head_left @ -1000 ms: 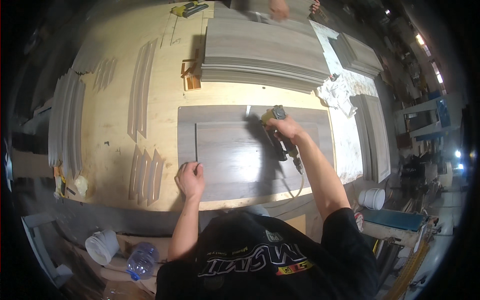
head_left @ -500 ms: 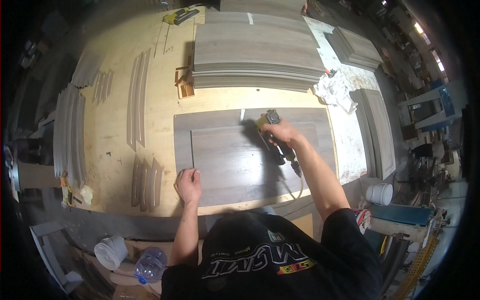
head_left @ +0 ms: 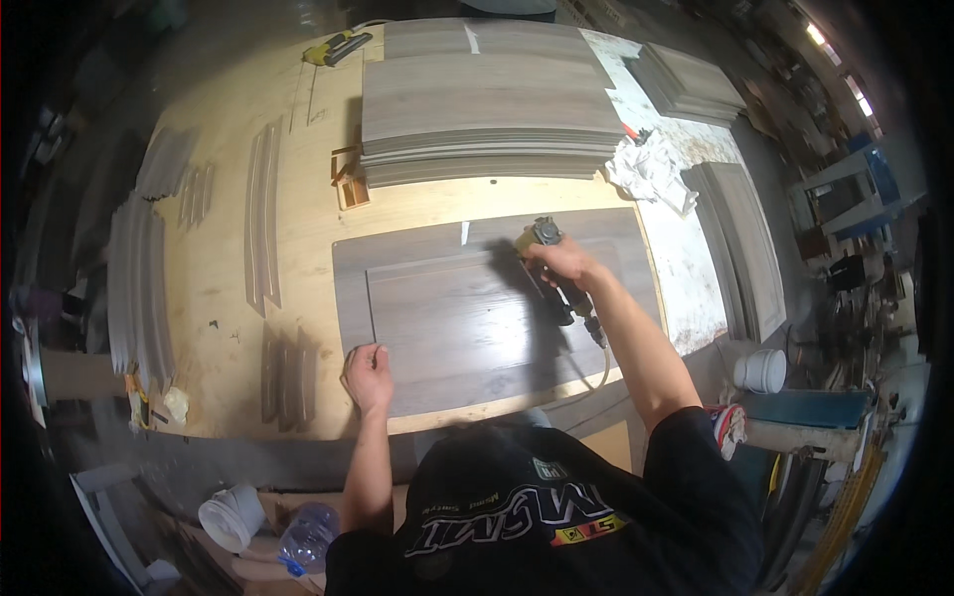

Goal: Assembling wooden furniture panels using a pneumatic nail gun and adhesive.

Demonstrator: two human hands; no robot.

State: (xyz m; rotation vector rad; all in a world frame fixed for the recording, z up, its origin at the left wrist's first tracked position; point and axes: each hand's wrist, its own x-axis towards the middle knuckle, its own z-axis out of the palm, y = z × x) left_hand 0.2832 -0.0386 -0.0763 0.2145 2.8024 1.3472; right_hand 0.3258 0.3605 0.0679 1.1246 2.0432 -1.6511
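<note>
A grey-brown wood-grain panel with a recessed middle lies flat in front of me. My right hand is wrapped round the grip of a nail gun, held over the panel's right half. An air hose trails from the tool's lower end toward me. At the panel's left side my left hand is closed, its fingertips touching the lower end of a thin dark strip or groove. What those fingers pinch, if anything, is hidden.
Beyond the panel stands a stack of similar panels. Loose moulding strips lie on the left of the wooden table. A second nail gun rests at the far edge. White cloth and framed panels are on the right.
The view has shifted a little, so the table sits farther left in it. Against the panel, the nail gun in my right hand has moved slightly right. My left hand stays by the strip's end.
</note>
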